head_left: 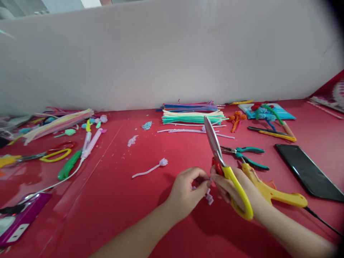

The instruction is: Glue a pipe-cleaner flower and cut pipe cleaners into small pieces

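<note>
Just left of the yellow glue gun [279,195], scissors [228,172] are being grasped by the right hand [231,188], the handle loop being borne across its fingers; their long axis is being slanted, the blades being aimed upward and leftward, away from the glue gun. Farther left of the glue gun, a lilac fuzzy piece [209,197] is being pinched by the left hand [188,191], its end being dangled below the fingertips; whether it is being touched by the right hand cannot be told. Well left of the glue gun, a lilac tufted stem [146,171] is being supported by the red table [102,200], its tuft being directed gunward. Just beyond the glue gun, teal pliers [242,154] are being rested.
</note>
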`<action>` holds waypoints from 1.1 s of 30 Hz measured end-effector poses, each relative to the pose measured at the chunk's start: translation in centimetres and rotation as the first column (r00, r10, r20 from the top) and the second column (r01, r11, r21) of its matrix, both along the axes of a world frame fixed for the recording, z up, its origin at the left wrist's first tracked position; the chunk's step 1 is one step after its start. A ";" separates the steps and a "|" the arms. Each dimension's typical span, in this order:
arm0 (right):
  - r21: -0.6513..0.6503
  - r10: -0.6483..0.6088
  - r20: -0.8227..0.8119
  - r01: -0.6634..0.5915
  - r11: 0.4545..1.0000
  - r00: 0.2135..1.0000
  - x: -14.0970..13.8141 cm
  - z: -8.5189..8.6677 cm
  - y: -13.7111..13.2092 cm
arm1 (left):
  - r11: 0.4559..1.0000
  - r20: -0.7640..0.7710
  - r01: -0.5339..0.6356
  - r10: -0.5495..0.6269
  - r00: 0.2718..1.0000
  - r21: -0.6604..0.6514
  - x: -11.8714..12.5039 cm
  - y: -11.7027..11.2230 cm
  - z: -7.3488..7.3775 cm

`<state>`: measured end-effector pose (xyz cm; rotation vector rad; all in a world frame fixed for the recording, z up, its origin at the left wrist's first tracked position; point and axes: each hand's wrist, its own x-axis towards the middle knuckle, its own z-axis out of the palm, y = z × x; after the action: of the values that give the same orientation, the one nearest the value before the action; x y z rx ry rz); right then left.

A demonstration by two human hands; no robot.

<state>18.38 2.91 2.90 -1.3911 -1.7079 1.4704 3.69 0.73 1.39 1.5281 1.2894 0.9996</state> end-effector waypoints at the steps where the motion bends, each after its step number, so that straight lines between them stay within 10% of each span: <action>1: 0.015 -0.004 0.006 0.003 1.000 1.000 -0.1 0.5 0.1 | 1.000 0.044 -0.006 0.007 0.999 -0.023 0.0 0.1 0.3; 10: 0.241 -0.036 0.132 0.003 0.971 0.991 0.4 1.0 1.2 | 0.976 0.379 0.030 0.056 0.924 -0.217 0.1 1.2 2.0; 17: 0.521 -0.063 0.559 -0.291 0.803 0.827 2.0 -0.1 0.4 | 0.955 0.611 -0.176 0.289 0.737 -0.239 -1.4 0.9 2.3; 33: 0.468 0.008 0.722 -0.497 0.731 0.692 1.9 -2.3 -0.2 | 0.950 0.669 -0.239 0.310 0.675 -0.199 -2.2 0.7 2.8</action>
<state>20.31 2.70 0.63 -1.3739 -2.6436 0.3053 1.53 1.46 4.23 0.7367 0.9927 1.5028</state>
